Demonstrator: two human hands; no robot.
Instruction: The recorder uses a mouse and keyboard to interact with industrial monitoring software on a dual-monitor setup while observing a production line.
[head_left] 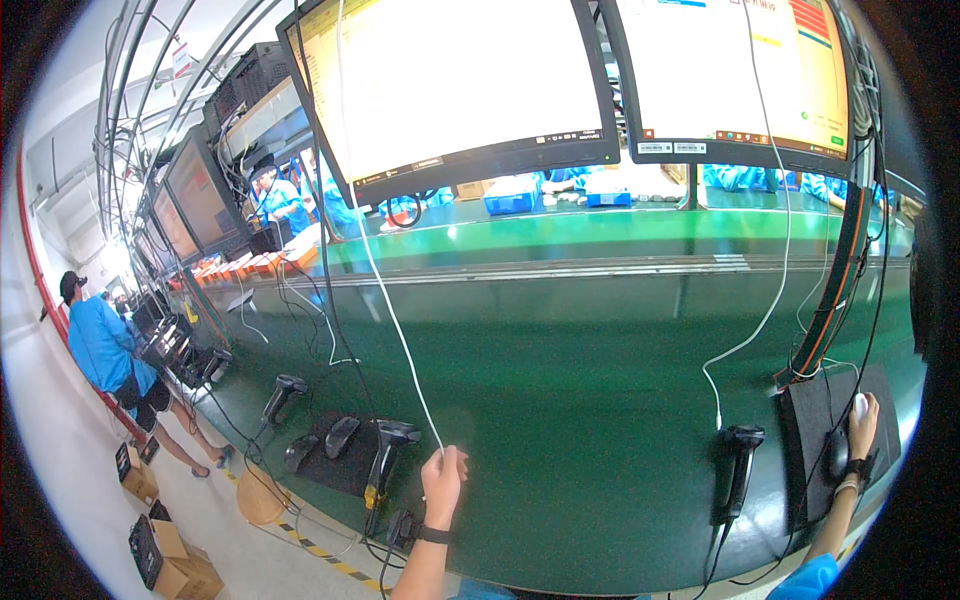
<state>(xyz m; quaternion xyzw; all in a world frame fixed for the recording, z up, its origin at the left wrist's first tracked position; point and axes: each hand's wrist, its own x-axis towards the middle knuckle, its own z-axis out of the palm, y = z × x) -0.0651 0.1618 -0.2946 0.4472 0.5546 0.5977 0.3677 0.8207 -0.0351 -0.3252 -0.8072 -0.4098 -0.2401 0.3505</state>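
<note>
My left hand [443, 482] is closed around the lower end of a thin white cable [398, 335], which hangs down in front of the left monitor [460, 90]. Whatever is at the cable's end is hidden in the fingers. Just left of this hand lies a black handheld barcode scanner [388, 450]. At the right, my right hand [862, 435] is wrapped over a white computer mouse [860, 405] on a black mouse pad [803, 410]. A black mouse [838, 455] sits beside its fingers. Between my hands another black barcode scanner [741, 470] lies on the green bench [580, 440].
A second monitor [740, 80] stands at the right, with a second white cable [770, 300] hanging past it. More mice [341, 436] and a scanner [285, 397] lie at the left. A green conveyor [560, 233] runs behind. Cardboard boxes [188, 578] and a person in blue [105, 345] are at far left.
</note>
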